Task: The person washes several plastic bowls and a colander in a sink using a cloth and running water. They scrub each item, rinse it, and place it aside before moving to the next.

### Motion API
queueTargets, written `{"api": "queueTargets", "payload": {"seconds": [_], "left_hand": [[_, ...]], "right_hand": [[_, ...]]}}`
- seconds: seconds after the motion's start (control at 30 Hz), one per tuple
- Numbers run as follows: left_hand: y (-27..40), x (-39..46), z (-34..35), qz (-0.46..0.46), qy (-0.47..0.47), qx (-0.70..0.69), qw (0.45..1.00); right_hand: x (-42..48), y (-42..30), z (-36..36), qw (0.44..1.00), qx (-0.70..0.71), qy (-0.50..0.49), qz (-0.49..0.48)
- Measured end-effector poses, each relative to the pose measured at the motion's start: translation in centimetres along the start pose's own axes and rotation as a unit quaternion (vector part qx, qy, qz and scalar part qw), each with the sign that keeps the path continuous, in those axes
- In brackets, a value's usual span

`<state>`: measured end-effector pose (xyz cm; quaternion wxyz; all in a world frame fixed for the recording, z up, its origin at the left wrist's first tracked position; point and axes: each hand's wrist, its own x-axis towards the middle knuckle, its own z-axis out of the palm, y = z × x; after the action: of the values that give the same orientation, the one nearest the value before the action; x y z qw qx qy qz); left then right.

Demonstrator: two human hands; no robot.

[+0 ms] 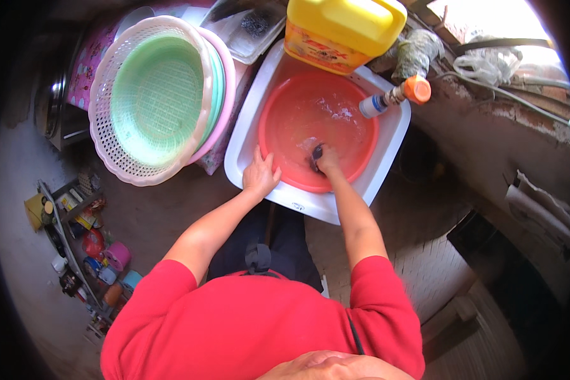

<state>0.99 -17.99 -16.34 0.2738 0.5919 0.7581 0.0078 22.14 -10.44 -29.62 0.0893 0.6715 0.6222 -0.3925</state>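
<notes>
A red plastic basin (pixel 285 175) with shallow water in it sits inside a white sink (pixel 235 164). My right hand (pixel 328 160) reaches into the basin and is closed around a small dark object (pixel 317 153), perhaps a scrubber; the fingers hide part of it. At the basin's near left rim rests my left hand (pixel 261 174), its fingers apart and nothing held in it. An orange-handled tap (pixel 417 89) points its clear and blue spout (pixel 373 106) over the basin's right side.
A yellow plastic jug (pixel 344 28) stands at the sink's back edge. Stacked plastic colanders (pixel 156 95) lean close on the left, beside a clear tray (pixel 247 28). Plastic bags (pixel 489 61) lie on the ledge at right. A crowded shelf rack (pixel 71 237) stands lower left.
</notes>
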Motion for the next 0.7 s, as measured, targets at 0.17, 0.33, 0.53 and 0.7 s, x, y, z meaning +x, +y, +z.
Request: {"api": "queueTargets", "payload": {"seconds": [0.17,0.33,0.53,0.7], "left_hand": [[-0.5,-0.2,-0.1,-0.018,-0.022,-0.005,1.0],[-0.4,0.1,-0.1,-0.038,-0.039,0.001,0.999],[-0.5,0.1,-0.1,-0.023,-0.01,-0.005,1.0],[-0.8,-0.2,0.6,-0.035,-0.016,-0.011,0.999]], "right_hand": [[1.8,-9.5,-3.5,0.945,0.014,0.12,-0.303],[6.9,-16.3,-10.0,0.844,-0.131,0.193,-0.483],[13.7,-12.5,-12.6,0.844,-0.284,0.225,-0.395],[10.6,-6.5,-13.3,0.846,-0.302,0.306,-0.316]]}}
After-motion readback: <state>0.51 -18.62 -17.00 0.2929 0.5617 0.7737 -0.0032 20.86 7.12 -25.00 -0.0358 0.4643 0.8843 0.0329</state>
